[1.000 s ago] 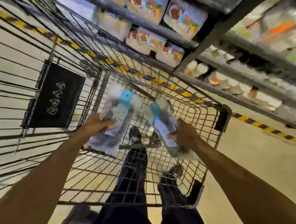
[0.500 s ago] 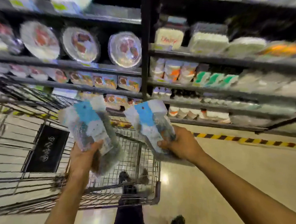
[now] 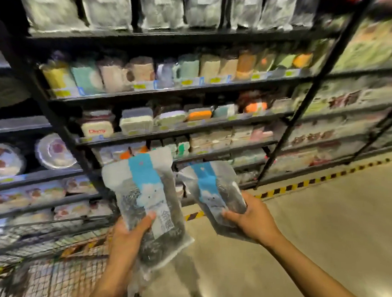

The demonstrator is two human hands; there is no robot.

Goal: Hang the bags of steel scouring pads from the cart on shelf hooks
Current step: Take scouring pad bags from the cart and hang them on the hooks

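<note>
Left hand (image 3: 128, 233) curled round one scouring-pad bag (image 3: 148, 205); right hand (image 3: 252, 220) curled round a second bag (image 3: 213, 190). We hold both before the shelving (image 3: 311, 92). Risk: gripped low, floppy tops may miss hooks; none visible yet.

Single view: a wide-angle camera worn on the head, at standing height, facing forward and slightly down. The shelving (image 3: 194, 89) fills the far field, tilted and bowed by the lens. Near the lens at low centre are the left hand (image 3: 127, 238) gripping the left bag (image 3: 146, 191) and the right hand (image 3: 252, 220) gripping the right bag (image 3: 213, 190). The wire cart (image 3: 68, 276) occupies the near left corner and the floor (image 3: 323, 225) the right. The picture is motion-blurred.
</note>
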